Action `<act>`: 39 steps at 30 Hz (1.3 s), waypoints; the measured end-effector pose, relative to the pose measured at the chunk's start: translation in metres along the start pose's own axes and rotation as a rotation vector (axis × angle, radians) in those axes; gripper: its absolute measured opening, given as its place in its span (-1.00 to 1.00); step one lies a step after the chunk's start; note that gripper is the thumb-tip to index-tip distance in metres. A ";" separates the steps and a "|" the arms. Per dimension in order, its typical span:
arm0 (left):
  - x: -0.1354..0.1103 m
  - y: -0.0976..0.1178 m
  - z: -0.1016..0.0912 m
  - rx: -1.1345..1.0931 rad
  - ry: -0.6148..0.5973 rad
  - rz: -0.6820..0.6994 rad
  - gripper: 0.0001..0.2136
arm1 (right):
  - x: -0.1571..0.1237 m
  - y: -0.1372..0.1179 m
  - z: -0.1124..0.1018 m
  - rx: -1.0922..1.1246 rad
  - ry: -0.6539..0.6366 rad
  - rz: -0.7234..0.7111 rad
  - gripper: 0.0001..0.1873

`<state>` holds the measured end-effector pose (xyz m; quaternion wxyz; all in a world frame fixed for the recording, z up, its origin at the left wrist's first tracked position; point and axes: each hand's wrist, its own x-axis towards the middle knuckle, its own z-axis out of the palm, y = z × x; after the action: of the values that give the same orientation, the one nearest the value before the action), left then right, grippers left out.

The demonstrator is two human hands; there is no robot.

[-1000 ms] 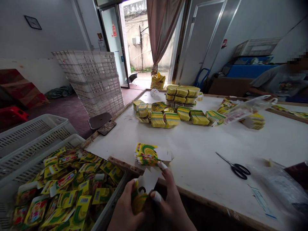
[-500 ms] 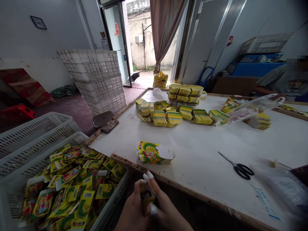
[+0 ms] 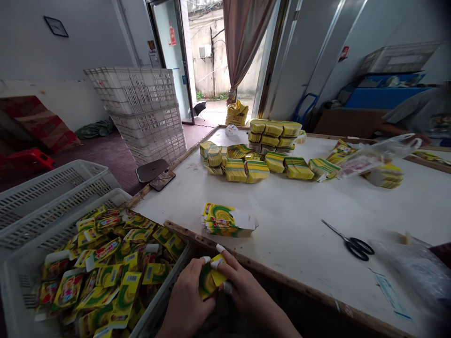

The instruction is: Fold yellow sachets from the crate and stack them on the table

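Note:
A small yellow and green cardboard box [image 3: 207, 280] is held between my two hands, just below the table's near edge. My left hand [image 3: 192, 293] grips it from the left. My right hand [image 3: 243, 288] has its fingers on the box's upper right end. White coverings sit on several fingertips. Just beyond my hands, a small stack of flattened yellow and green boxes [image 3: 225, 219] lies on the white table [image 3: 289, 206]. At my left stands a pale plastic crate [image 3: 160, 300] heaped with made-up boxes [image 3: 109, 274].
Bundles of flat cartons [image 3: 246, 170] line the table's far part. Black scissors [image 3: 352, 244] and clear plastic [image 3: 412, 267] lie right. A phone [image 3: 162, 180] rests at the left edge. Stacked white crates [image 3: 144, 112] stand beyond. Another person [image 3: 412, 112] sits at far right.
The box has turned between my hands, so its yellow and green side shows more. My hands have spread slightly apart. The view has shifted a little.

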<state>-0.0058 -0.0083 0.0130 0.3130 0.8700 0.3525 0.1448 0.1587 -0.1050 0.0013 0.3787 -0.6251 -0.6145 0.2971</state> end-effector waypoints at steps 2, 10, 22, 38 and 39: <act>0.002 0.000 -0.003 -0.025 -0.001 -0.010 -0.49 | 0.000 -0.003 -0.010 0.002 0.001 -0.013 -0.68; 0.008 0.010 -0.004 0.049 0.027 0.117 -0.47 | 0.003 -0.009 -0.022 0.092 0.091 0.020 -0.73; -0.001 -0.073 -0.042 0.273 0.655 -0.275 -0.23 | 0.074 0.012 -0.051 -0.465 0.472 0.142 -0.51; -0.001 -0.019 0.003 -0.505 0.157 -0.089 -0.60 | 0.087 0.028 -0.058 -0.201 0.516 0.152 -0.56; 0.000 -0.020 0.006 -0.582 0.157 -0.097 -0.56 | 0.083 0.022 -0.057 -0.122 0.544 0.133 -0.57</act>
<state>-0.0133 0.0007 -0.0042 0.5272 0.7121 0.3606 0.2914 0.2242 -0.0275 0.0219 0.4712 -0.7423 -0.4646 0.1053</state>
